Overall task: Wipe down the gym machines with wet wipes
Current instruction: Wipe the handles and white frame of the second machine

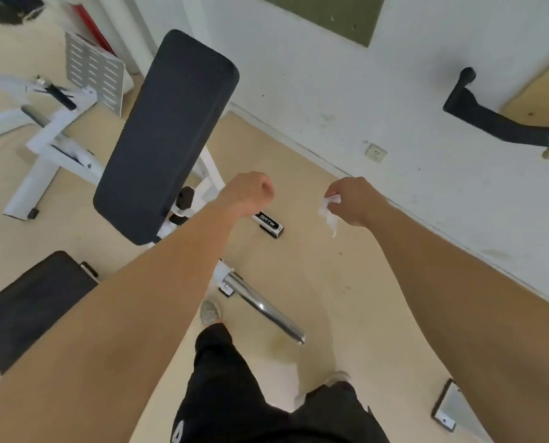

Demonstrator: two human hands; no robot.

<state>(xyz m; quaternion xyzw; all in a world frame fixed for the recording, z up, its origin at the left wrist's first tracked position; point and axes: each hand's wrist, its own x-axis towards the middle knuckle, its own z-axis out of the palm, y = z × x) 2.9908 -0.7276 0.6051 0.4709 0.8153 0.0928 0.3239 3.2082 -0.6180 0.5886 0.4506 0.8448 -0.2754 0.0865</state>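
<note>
right hand (356, 199) is out in front, its fingers (337, 188) curled in and pinching a crumpled white wet wipe (329, 215). the wipe's loose tail hangs just below them, in the air above the beige floor (298, 257). left hand (250, 193) is up alongside, well apart from the wipe, fingers (266, 187) balled into a fist with nothing visible inside. neither hand touches any equipment.

to the left of both sets of fingers, nearest the fist, rises the long black padded backrest (167, 135) of a white-framed weight bench (207, 167). lower and closer to the body than the fingers sits the black seat pad (33, 305). under the left forearm a chrome bar (263, 305) juts out over the floor. beyond the right fingers runs the scuffed white wall (330, 91).

my read: this is the gap between surfaces. the wipe is in hand but nothing is being rubbed, and the legs look mid-stride beside the bench.

the next move, as i judge it, calls for the right hand to swing left across to the backrest. the wad should be loosened so more wet cloth faces the pad, then pressed flat and drawn along its length. the empty left hand is free to steady the pad or frame. bunched this tight, the wipe would only cover a narrow strip per pass.
</note>
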